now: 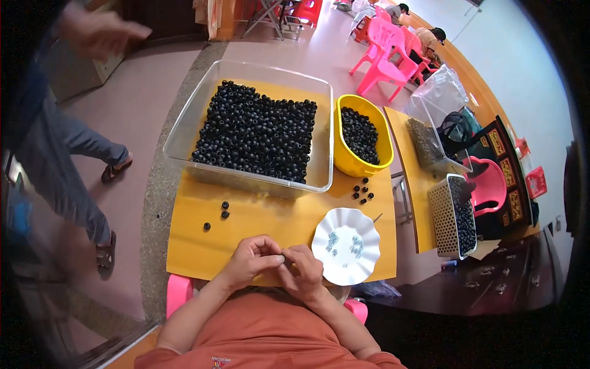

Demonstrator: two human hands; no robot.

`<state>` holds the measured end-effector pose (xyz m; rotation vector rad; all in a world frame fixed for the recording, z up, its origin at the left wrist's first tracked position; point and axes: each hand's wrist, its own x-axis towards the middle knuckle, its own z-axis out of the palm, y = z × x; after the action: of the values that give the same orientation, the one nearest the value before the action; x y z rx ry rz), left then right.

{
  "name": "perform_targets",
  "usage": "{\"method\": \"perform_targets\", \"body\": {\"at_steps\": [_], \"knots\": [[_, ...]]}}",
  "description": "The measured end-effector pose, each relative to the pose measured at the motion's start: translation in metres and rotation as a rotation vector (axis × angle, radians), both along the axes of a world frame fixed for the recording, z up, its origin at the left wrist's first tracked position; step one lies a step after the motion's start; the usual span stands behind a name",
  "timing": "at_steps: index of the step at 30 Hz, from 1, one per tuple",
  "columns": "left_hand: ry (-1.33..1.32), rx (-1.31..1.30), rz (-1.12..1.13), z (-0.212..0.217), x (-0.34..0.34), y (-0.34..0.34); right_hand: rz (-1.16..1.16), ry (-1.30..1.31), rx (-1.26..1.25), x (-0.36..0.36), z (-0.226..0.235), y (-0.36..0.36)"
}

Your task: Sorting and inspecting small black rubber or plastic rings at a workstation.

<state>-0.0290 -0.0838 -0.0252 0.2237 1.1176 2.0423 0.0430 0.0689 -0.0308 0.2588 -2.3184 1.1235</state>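
Observation:
My left hand (253, 262) and my right hand (301, 270) meet at the near edge of the yellow table (190, 252), fingertips pinched together. Something small and dark shows between them, mostly hidden by the fingers. Just right of my right hand lies a white scalloped plate (344, 221) bearing small pale, shiny pieces (356, 247). Beyond my hands stands a large transparent plastic bin (246, 171), with many small black ring-like parts (258, 132) inside. A yellow tub (358, 167) beside it holds similar black parts (358, 132).
Loose black parts (225, 210) lie left on the table, and several more (362, 192) sit before the tub. A person in grey trousers (74, 172) is at the left. Rightward stand a side table (409, 184), a perforated basket (447, 218) and pink chairs (384, 61).

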Motion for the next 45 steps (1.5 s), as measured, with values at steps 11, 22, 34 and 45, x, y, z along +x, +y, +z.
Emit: {"method": "perform_targets", "body": {"at_steps": [11,22,34,45], "knots": [[-0.020,0.029,-0.133,-0.015,-0.016,-0.002,-0.020,0.078,0.143,-0.004,-0.002,0.002],[-0.024,-0.020,-0.147,-0.016,-0.011,-0.004,-0.028,0.111,0.247,0.001,-0.002,0.005],[0.033,-0.019,-0.094,-0.017,-0.012,-0.001,-0.047,0.071,0.191,0.000,-0.002,0.004],[0.042,0.004,-0.049,-0.018,-0.007,0.000,-0.063,0.031,0.186,0.002,0.004,0.003]]}}
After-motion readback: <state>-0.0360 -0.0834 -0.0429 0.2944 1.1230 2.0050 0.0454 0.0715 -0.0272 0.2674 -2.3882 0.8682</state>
